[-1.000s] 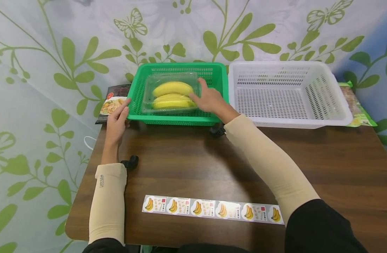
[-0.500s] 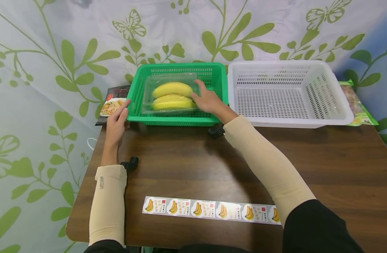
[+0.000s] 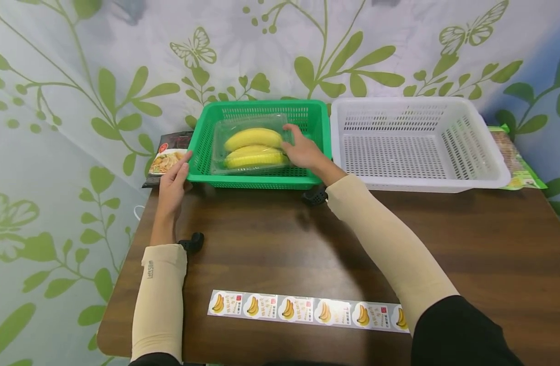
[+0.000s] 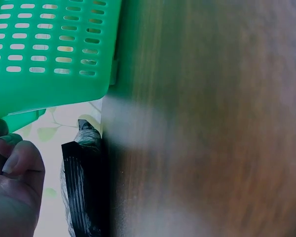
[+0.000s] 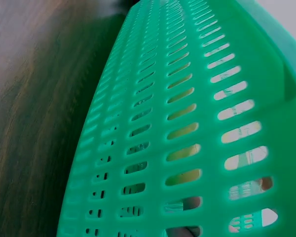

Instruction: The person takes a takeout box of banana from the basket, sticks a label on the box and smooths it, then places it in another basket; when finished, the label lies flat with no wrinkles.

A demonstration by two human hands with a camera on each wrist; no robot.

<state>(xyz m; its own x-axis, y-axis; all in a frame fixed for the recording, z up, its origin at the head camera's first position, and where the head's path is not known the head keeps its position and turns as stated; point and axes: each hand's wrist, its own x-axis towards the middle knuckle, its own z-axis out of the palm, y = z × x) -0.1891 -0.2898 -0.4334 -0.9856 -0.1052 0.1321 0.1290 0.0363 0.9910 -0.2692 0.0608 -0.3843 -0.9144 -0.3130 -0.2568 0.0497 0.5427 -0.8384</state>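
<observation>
In the head view a clear lidded box (image 3: 219, 147) with yellow bananas (image 3: 253, 140) lies inside the green basket (image 3: 261, 184), slightly tilted. My right hand (image 3: 303, 151) grips the right edge of this box, index finger at its upper corner and thumb lower down. My left hand (image 3: 172, 190) holds the basket's rim at the front left corner. The left wrist view shows that hand (image 4: 16, 182) with curled fingers below the green basket (image 4: 49, 89). In the right wrist view the perforated basket wall (image 5: 153, 113) hides most of my right hand.
A white basket (image 3: 419, 182) stands right of the green one. A dark food packet (image 3: 169, 160) lies at the left, a green-edged packet (image 3: 513, 157) at the far right. A strip of banana stickers (image 3: 307, 310) lies near the table's front edge.
The head view has shifted slightly, so everything sits a little lower in it. Both hands keep their holds on the box and the basket rim.
</observation>
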